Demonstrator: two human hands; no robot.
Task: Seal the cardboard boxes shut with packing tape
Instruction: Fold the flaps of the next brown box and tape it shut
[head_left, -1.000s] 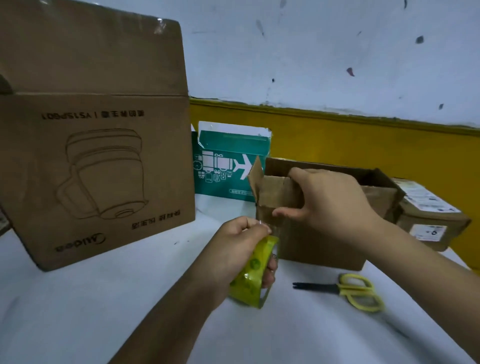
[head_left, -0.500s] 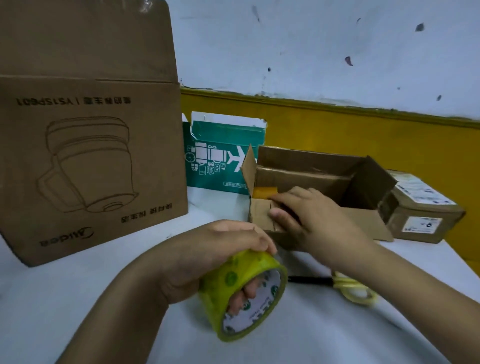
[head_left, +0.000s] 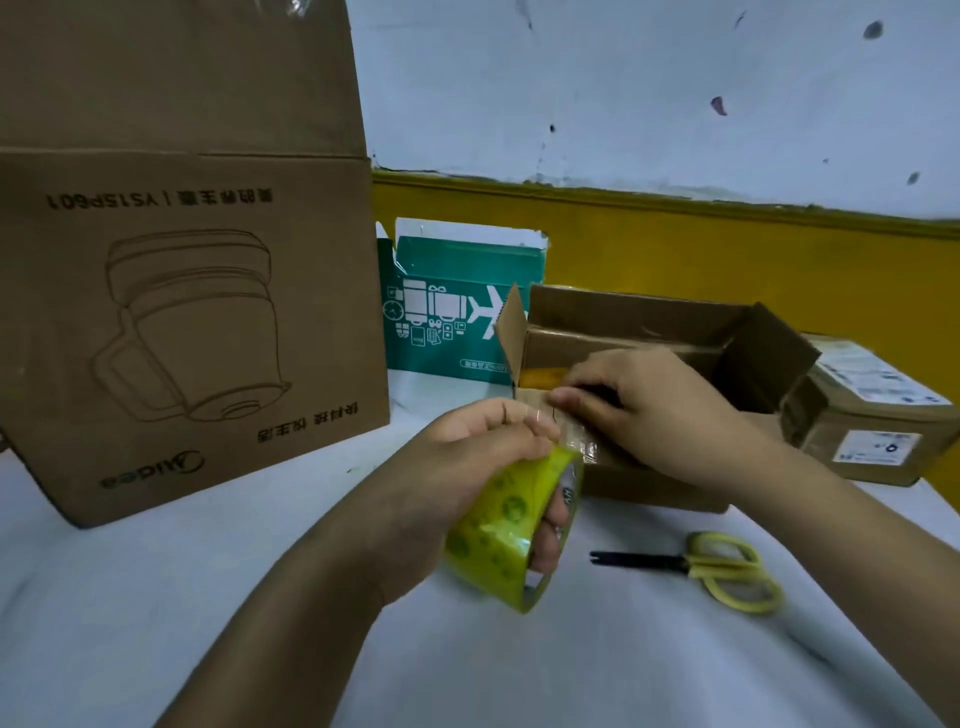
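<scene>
**Yellow tape at the open box**

Head view: the left hand grips the tape roll, fingers through its core. Just beside it, the right hand curls its fingers on the cardboard box, at its near flap. Scissors lie near the right wrist.

1. White-covered table, filling the lower view.
2. At 10 o'clock: big box, standing with its print upside down, top flap raised.
3. At 12 o'clock: teal box, just beside the big box.
4. At 1 o'clock: open box, flaps up.
5. At 2 o'clock: labelled box, shut, just beside the open box.
6. At 4 o'clock: scissors, flat, yellow handles, blades towards 9 o'clock.
</scene>
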